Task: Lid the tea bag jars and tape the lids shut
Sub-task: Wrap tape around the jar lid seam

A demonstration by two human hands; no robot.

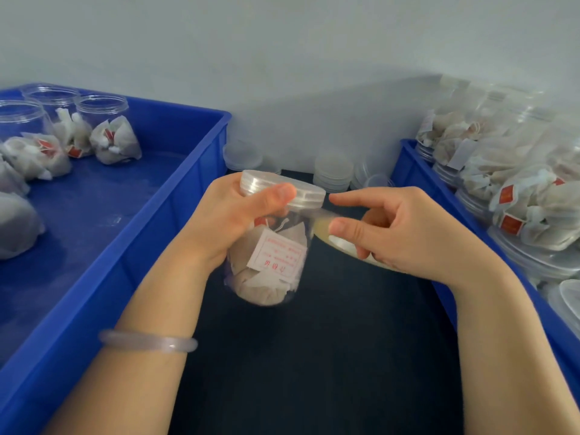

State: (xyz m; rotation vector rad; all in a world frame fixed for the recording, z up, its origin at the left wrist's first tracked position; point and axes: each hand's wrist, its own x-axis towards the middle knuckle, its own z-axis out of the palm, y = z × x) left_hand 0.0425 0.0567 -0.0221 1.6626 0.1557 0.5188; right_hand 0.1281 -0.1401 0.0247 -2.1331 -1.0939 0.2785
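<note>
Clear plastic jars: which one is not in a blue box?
The lidded clear plastic jar that the left hand grips over the dark table. The rest sit in the left blue plastic crate or the right blue plastic crate.

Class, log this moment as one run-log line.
step: taping | lid: on jar | left hand: grips jar | right hand: holds tape roll, strip runs to jar

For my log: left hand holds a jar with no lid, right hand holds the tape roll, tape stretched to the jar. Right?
No: the head view shows the lid on the jar. The left hand holds it, the right hand the roll, tape stretched between.
</note>
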